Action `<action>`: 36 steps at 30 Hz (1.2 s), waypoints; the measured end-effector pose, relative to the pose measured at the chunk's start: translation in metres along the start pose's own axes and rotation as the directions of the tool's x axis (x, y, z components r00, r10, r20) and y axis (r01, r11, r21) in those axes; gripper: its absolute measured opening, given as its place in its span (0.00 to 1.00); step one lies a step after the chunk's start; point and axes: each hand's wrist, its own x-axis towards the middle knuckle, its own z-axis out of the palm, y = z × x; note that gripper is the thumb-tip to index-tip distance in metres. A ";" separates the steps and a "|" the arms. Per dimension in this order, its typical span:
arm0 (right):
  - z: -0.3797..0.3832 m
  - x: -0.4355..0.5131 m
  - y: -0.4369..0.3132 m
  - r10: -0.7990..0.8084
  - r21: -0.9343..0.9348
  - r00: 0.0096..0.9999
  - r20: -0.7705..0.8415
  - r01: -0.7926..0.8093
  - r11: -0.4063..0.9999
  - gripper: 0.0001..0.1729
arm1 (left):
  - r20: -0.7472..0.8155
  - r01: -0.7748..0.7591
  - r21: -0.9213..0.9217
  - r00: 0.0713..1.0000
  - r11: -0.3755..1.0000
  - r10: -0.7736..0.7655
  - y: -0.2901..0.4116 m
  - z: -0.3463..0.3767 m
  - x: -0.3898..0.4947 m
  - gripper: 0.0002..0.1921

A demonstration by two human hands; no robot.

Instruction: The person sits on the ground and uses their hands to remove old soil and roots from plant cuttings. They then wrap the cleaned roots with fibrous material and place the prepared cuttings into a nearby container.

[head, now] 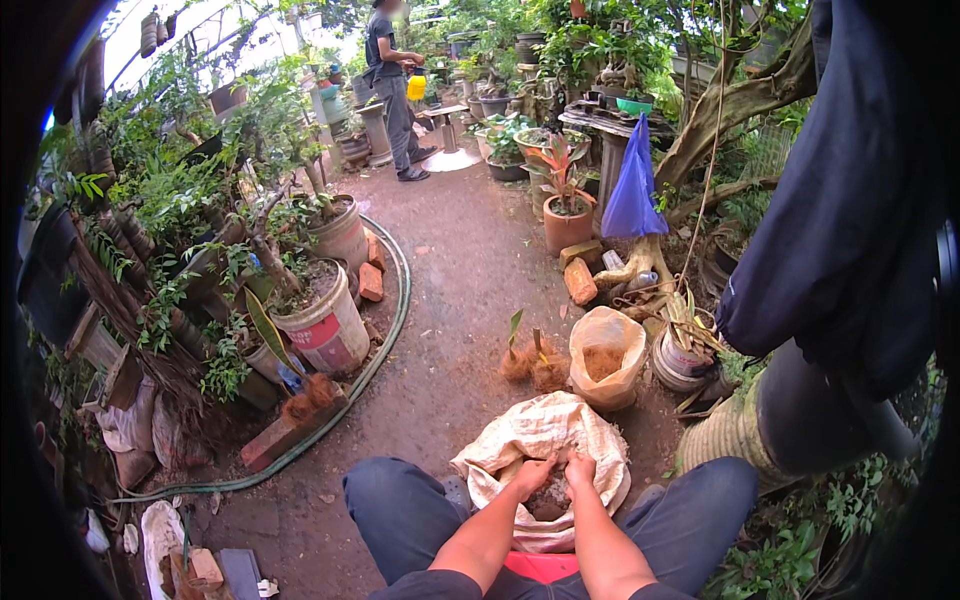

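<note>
A white woven sack (517, 435) stands between my knees, its mouth rolled open, with dark loose soil mix (549, 504) inside. My left hand (534, 476) and my right hand (580, 469) are close together over the sack's mouth, fingers curled in at its far inner side. Whether they pinch the sack's cloth or a clump of the mix is hard to tell. Just beyond stands a translucent plastic bag (589, 330) holding brown coir fibre (602, 361). Beside that bag, small snake plant cuttings (516, 330) sit in balls of coir (551, 370).
On the left, a green hose (405, 289) curves past potted trees and a brick (262, 446) bearing a coir-wrapped snake plant leaf (266, 326). A blue plastic bag (636, 187) hangs at right, near dark cloth (810, 225). Farther off, a person (390, 90) holds a yellow sprayer (416, 85).
</note>
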 end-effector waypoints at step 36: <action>0.012 -0.002 -0.009 0.084 -0.127 0.992 0.096 -0.072 0.989 0.28 | -0.193 -0.155 0.015 0.969 0.988 0.155 -0.006 0.006 0.028 0.24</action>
